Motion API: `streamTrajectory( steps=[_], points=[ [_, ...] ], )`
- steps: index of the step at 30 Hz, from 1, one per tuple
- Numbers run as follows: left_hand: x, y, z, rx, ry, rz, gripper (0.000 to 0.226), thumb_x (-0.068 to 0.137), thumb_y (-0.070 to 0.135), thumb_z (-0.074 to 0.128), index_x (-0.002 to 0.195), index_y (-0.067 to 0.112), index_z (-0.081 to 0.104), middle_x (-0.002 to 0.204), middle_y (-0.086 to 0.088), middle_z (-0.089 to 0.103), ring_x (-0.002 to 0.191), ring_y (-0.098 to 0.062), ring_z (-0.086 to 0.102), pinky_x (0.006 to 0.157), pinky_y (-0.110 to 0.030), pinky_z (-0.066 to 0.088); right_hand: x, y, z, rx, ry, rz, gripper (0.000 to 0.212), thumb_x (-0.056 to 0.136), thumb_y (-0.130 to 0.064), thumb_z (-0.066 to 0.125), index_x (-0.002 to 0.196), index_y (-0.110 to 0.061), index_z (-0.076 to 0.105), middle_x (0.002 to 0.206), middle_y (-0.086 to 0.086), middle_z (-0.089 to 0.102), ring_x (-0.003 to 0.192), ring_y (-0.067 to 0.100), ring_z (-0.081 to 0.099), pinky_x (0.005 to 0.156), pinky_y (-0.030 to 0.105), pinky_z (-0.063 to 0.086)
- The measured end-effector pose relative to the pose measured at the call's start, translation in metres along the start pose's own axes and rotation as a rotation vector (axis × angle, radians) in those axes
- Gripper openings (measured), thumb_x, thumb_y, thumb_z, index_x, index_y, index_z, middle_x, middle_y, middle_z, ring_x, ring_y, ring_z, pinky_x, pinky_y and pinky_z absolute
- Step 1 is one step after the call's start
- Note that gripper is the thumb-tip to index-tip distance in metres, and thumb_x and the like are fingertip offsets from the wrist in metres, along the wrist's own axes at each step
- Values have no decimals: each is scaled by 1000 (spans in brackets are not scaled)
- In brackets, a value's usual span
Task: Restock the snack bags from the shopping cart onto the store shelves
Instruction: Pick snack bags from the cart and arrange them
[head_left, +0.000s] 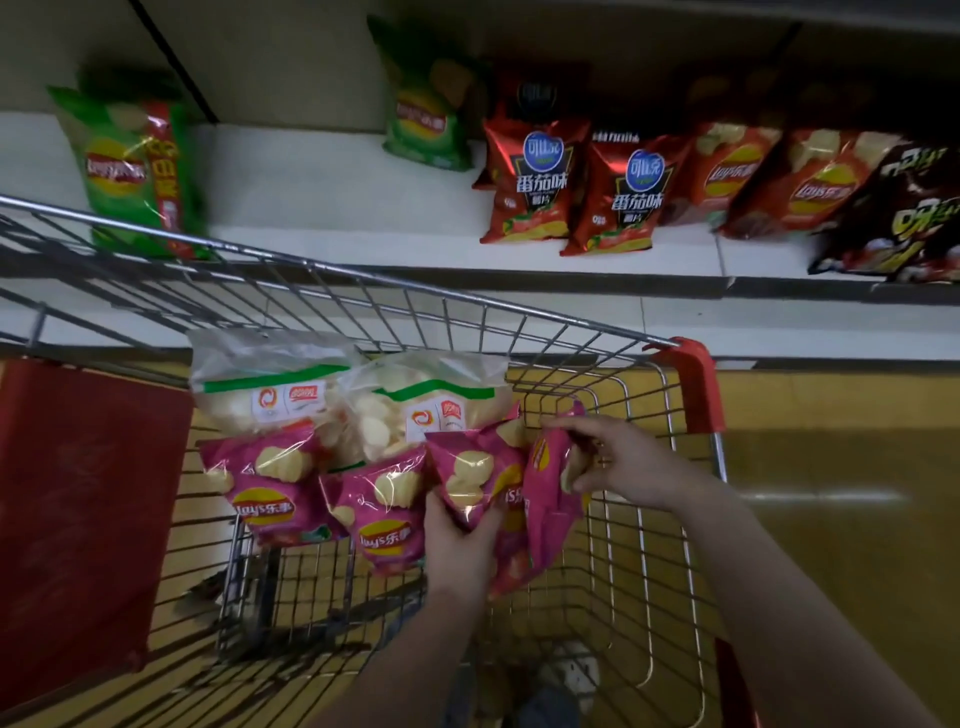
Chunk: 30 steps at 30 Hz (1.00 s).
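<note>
Bags of chips, pink bags, glossy with yellow crisps and a red-and-yellow logo, stand in a row of four in the cart. Behind them lean two clear bags of white crackers with green stripes. The cart is grey wire with red corners, over a yellow floor. Beyond it runs a white shelf with green bags, red bags and a dark bag at the far right. The left hand grips the third bag from below, fingers curled round its lower part. The right hand pinches the upper edge of the fourth bag, touching the third, at the row's right end.
</note>
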<state>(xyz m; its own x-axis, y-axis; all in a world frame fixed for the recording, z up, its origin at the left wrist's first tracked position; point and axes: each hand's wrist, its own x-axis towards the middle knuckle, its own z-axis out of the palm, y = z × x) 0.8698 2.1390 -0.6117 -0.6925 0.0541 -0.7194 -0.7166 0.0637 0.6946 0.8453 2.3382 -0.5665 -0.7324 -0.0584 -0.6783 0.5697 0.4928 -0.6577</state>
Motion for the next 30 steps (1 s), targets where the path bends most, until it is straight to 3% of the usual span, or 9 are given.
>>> streamTrajectory(
  steps=[2,4,6,11,15,18,24,27,30],
  points=[
    [-7,7,-2,-7,15,34,43,83,19,72,112,40,48,116,10,60,117,-22,55,103,-53,43,-5,-1,-2,8,30,-18,61,74,10,71,126,-19,56,85,-17,63,90,5,61,91,22,48],
    [-12,12,-6,5,38,80,51,83,24,71,125,34,44,121,6,59,119,-23,54,103,-54,43,-14,-4,-5,61,42,-51,45,75,11,70,103,-22,60,70,-13,68,78,1,66,82,22,49],
    [-20,20,-14,5,59,98,53,85,26,68,129,33,39,121,3,59,116,-25,56,101,-54,45,-23,-9,-8,106,89,-83,35,77,7,71,91,-23,60,73,-10,69,79,3,66,81,24,50],
    [-44,48,-45,-65,164,155,61,91,17,60,142,24,27,117,2,55,110,-23,57,88,-41,47,-55,-32,-11,217,231,-152,38,81,-9,71,110,-28,57,98,-11,66,94,1,60,84,19,48],
    [-73,79,-63,-82,233,182,114,58,75,70,149,37,14,151,-3,35,136,-29,39,108,-53,36,-79,-56,-8,337,355,-230,27,83,-13,69,102,-30,58,101,-11,66,98,6,62,86,24,50],
    [-89,103,-65,-75,242,231,121,44,89,66,146,40,24,151,-3,38,135,-29,41,108,-54,36,-99,-79,-8,408,437,-255,22,85,-17,67,104,-24,58,95,-15,63,89,1,60,72,10,49],
    [-131,182,-45,-109,253,382,81,77,58,68,143,21,39,131,3,52,123,-18,48,111,-42,34,-146,-124,-28,576,541,-266,7,90,-21,62,96,-21,59,90,-5,66,77,3,63,57,10,50],
    [-154,217,-30,-121,130,392,43,87,43,64,123,27,47,102,11,60,92,-10,59,86,-30,46,-177,-139,-43,658,639,-289,7,90,-29,60,95,-26,55,91,-6,66,80,4,64,59,13,51],
    [-169,243,-11,-125,-28,391,45,84,43,66,122,23,52,98,0,72,83,-20,72,75,-37,58,-197,-142,-58,763,717,-262,29,89,-44,55,110,-25,52,104,0,66,91,15,65,70,27,54]
  ],
)
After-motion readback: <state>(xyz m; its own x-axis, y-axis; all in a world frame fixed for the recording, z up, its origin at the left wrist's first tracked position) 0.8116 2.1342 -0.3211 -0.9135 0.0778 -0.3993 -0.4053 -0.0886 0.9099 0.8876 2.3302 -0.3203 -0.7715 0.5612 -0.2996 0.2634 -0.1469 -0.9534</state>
